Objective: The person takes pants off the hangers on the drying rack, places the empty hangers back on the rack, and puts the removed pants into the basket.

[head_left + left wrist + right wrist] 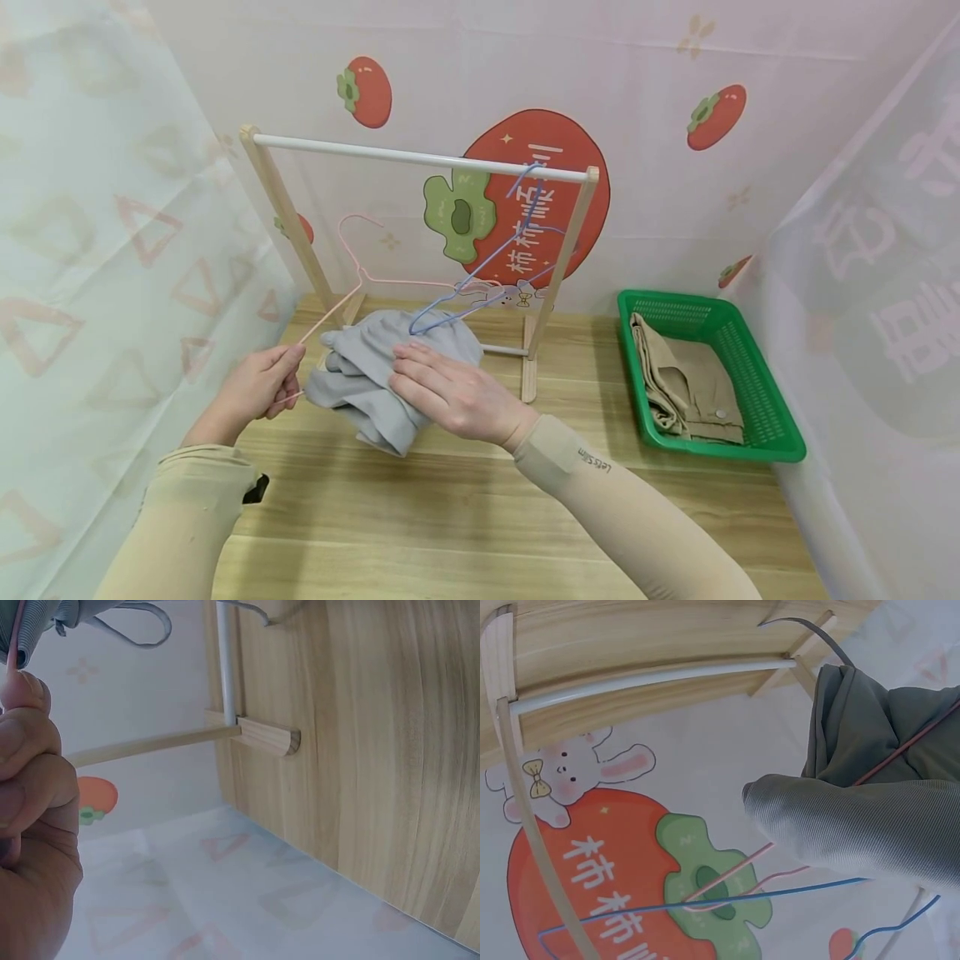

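A grey garment (pixel 375 350) with a cord hangs bunched on a pink clothes hanger (pixel 352 287), above the table. My left hand (pixel 264 383) grips the hanger's left end, and the curled fingers show in the left wrist view. On the right part of the cloth is my right hand (pixel 450 387), fingers laid over it and thumb hidden. Folded grey fabric (pixel 855 825) fills the right side of the right wrist view, where the hand itself does not show. Beside the garment, a blue hanger (pixel 480 275) hangs from the rack's bar.
A wooden rack with a white bar (pixel 420 157) stands at the back of the wooden table (pixel 420 533). To the right sits a green basket (pixel 772 400) with folded khaki trousers (pixel 697 383) inside. Printed curtains surround the table.
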Demonstrator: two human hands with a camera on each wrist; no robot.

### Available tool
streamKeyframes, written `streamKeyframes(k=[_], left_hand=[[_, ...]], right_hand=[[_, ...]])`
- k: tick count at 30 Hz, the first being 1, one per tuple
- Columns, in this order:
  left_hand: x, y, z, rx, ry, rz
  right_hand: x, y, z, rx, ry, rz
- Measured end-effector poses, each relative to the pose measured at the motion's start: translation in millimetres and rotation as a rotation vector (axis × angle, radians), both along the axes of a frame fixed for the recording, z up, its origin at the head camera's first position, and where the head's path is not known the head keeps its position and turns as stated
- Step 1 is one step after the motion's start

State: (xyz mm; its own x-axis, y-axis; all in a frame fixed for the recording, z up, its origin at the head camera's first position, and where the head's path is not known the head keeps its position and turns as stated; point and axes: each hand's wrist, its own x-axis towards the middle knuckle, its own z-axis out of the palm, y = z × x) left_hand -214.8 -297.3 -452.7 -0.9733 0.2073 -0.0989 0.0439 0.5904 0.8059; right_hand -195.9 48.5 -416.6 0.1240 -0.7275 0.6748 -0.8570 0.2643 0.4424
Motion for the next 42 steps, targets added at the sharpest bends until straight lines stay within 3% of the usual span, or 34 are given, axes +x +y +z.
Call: streamKeyframes(k=[17, 24, 42], left_hand=[[0.0, -3.8, -7.2, -0.057, 0.027, -0.016], [0.3, -7.6, -10.8, -0.071, -0.004, -0.021], [3.4, -11.9, -16.3, -0.124, 0.031, -0.005]], right_hand=[[6.2, 4.2, 10.2, -0.021, 0.021, 0.000], [7.2, 6.4, 12.3, -0.023, 0.039, -0.019], [15.4, 14.5, 16.1, -0.024, -0.074, -0.003]])
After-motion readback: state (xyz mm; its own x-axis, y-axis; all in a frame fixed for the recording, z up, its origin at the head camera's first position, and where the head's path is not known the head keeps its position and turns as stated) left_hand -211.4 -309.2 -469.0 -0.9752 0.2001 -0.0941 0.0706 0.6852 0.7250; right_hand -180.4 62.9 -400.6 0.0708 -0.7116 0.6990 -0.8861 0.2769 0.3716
